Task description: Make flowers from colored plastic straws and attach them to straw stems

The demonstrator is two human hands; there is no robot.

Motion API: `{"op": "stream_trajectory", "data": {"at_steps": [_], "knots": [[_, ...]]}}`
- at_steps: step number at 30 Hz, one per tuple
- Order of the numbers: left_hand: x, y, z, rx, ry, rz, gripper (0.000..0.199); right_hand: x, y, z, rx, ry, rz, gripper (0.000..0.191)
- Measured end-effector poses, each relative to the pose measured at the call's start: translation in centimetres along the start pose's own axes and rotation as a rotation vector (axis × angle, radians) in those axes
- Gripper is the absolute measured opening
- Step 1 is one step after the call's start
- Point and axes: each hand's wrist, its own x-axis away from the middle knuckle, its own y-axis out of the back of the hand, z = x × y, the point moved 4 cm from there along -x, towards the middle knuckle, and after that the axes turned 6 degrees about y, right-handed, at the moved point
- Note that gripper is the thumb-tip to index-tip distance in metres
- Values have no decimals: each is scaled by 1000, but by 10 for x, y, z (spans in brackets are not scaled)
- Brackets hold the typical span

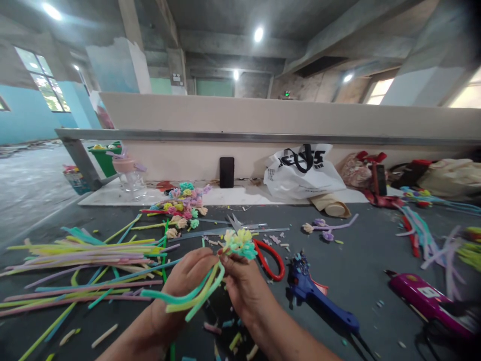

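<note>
Many loose pipe cleaners (101,255) lie left of the left hand (184,276), which meets the right hand (244,281) around stems of a yellow-and-green flower bunch (240,244), both gripping it above the table (361,271); then come red-handled scissors (280,260) and a blue glue gun (323,301).

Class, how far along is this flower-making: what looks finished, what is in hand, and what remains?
Apparently done: the heaped flowers at the back; the purple-and-cream sprig may be finished or a part.
In hand: a yellow-and-green cluster in the right hand, its stems trailing; the left hand is beside it.
Left: many loose fuzzy sticks look unworked. The final count cannot be told.
</note>
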Motion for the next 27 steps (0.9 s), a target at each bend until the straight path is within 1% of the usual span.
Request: {"op": "stream_trajectory", "data": {"at_steps": [2, 3, 5, 7, 9, 11, 13, 15, 16, 17, 18, 20, 21, 22, 23, 24, 25, 26, 27], "knots": [[-1, -1, -1, 81, 124, -65, 15, 2, -4, 4, 6, 67, 24, 22], [-2, -1, 0, 135, 227, -115, 13, 3, -7, 5, 13, 90, 43, 22], [-3, -5, 6, 294, 500, -174, 12, 5, -11, 7, 36, 111, 83, 21], [-2, -14, 10, 534, 766, -131, 18, 6, -11, 7, 68, 117, 107, 19], [1, -24, 11, 820, 931, -78, 25, 6, -8, 5, 122, 125, 113, 18], [7, -32, 11, 1109, 1046, -64, 23, 6, -4, 3, 197, 136, 125, 17], [13, -38, 10, 1335, 1161, -19, 18, 3, -1, 1, 260, 130, 142, 14], [16, -41, 11, 1432, 1238, 67, 21, -3, 4, 2, 280, 129, 122, 13], [16, -39, 14, 1413, 1249, 95, 25, -6, 7, 3, 278, 130, 90, 14], [16, -35, 18, 1356, 1244, 98, 29, -11, 11, 5, 274, 136, 45, 15], [14, -29, 23, 1262, 1220, 77, 32, -15, 15, 7, 269, 148, -7, 16], [9, -8, 34, 973, 1107, -67, 34, -22, 23, 11, 264, 158, -91, 19], [7, 5, 37, 784, 1011, -164, 31, -25, 25, 13, 264, 163, -114, 20], [5, 19, 38, 570, 902, -293, 27, -26, 27, 15, 265, 169, -128, 21], [3, 29, 35, 375, 785, -370, 23, -26, 27, 16, 261, 172, -132, 22], [2, 36, 28, 199, 637, -441, 22, -25, 26, 16, 254, 166, -132, 22], [1, 38, 18, 70, 465, -437, 20, -23, 24, 16, 245, 157, -133, 23], [1, 36, 6, -15, 279, -380, 17, -21, 22, 15, 235, 145, -134, 23], [1, 31, -5, -56, 111, -298, 15, -18, 19, 14, 226, 129, -132, 23]]}}
